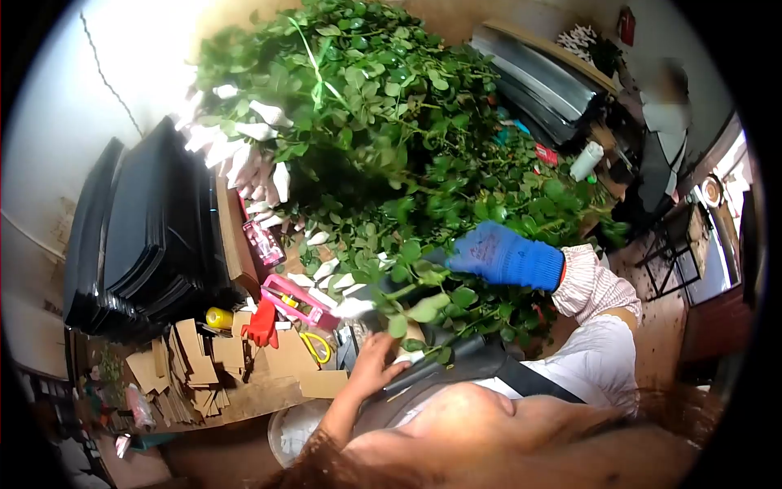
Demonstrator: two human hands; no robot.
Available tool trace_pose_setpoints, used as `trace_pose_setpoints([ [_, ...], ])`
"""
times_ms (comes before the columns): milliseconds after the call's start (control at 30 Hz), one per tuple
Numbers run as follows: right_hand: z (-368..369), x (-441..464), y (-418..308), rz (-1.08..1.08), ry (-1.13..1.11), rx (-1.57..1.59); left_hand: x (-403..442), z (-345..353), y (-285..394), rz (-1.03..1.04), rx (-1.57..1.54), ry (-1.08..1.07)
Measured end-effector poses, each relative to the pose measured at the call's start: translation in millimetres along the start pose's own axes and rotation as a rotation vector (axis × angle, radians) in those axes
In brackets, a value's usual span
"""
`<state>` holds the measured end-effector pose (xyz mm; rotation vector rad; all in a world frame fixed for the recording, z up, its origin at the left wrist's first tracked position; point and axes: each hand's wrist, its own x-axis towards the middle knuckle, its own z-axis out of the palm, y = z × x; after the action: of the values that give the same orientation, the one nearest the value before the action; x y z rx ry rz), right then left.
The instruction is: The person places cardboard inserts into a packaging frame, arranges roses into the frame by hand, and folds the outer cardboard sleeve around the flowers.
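Observation:
My right hand (498, 257), in a blue knitted glove, is closed among the leafy stems, its fingertips partly hidden by leaves. It seems to grip a leafy rose stem (428, 308) that runs toward my lap. My bare left hand (376, 364) is low in front of me, fingers stretched out and apart, beside a white-wrapped flower head (411, 357) and the edge of a dark apron. A large heap of leafy rose stems (366, 106) fills the table ahead, with white-sleeved flower heads (240, 163) on its left side.
Cardboard pieces (191, 354), a pink tool holder (297, 300), yellow-handled scissors (316, 347) and a red glove (261, 324) lie at left. Stacked black sheets (159, 220) stand behind them. A white bucket (285, 432) is below. Another person (661, 147) is at far right.

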<state>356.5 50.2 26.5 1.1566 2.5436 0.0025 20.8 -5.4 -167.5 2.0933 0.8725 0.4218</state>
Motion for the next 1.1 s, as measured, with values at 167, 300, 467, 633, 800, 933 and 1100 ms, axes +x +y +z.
trace_pose_setpoints([
  [167,88,-19,-20,0.025,-0.157,0.255,-8,19,-5,-0.040,-0.149,0.265],
  [300,148,-11,-32,0.122,-0.298,0.295,-14,29,-6,-0.137,-0.501,0.257],
  [467,77,5,-3,0.257,-0.293,0.323,-9,7,7,-0.090,-0.241,0.048],
  [633,54,117,65,0.494,0.586,0.267,2,5,6,0.020,-0.136,0.118],
  [800,59,207,119,0.710,0.338,0.419,6,15,7,0.068,0.038,0.208],
  [933,66,154,123,0.407,1.054,0.171,3,12,11,-0.004,-0.032,0.188],
  [1100,47,10,98,0.384,1.111,-0.046,4,19,-3,0.055,-0.027,0.269],
])
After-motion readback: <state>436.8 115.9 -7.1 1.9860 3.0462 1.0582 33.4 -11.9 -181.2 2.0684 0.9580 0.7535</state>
